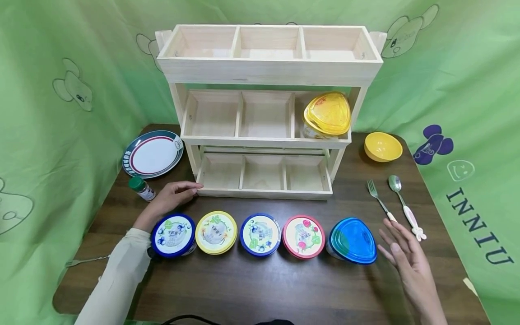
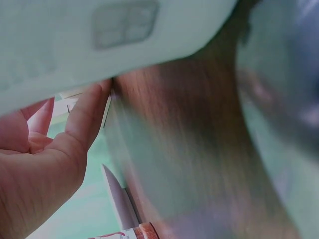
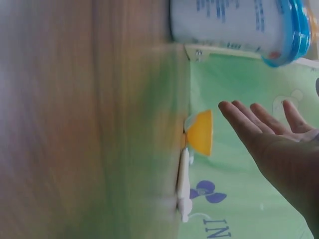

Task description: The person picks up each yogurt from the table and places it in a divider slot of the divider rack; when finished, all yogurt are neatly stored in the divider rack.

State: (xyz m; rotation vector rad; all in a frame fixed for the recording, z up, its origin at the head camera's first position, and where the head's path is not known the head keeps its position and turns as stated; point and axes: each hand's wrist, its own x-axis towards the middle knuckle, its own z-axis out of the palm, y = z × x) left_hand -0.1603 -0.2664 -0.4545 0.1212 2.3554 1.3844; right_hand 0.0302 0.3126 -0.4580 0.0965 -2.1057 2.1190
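Observation:
Five lidded tubs stand in a row near the table's front: a dark blue one (image 1: 173,234), a yellow one (image 1: 216,232), a blue one (image 1: 260,234), a red one (image 1: 303,236) and a triangular blue-lidded tub (image 1: 352,240) (image 3: 239,22). My left hand (image 1: 175,195) (image 2: 45,149) lies relaxed on the table just behind the dark blue tub, fingertips by the wooden rack (image 1: 266,113). My right hand (image 1: 402,248) (image 3: 269,129) hovers open, fingers straight, just right of the triangular tub, holding nothing. A yellow-lidded triangular tub (image 1: 327,115) sits in the rack's middle-right compartment.
A plate (image 1: 152,153) and a green-capped spice jar (image 1: 141,188) lie at the left. A yellow bowl (image 1: 383,146) (image 3: 201,133), a fork (image 1: 379,201) and a spoon (image 1: 404,205) lie at the right. Another fork (image 1: 85,261) is by the left edge. Green curtains surround the table.

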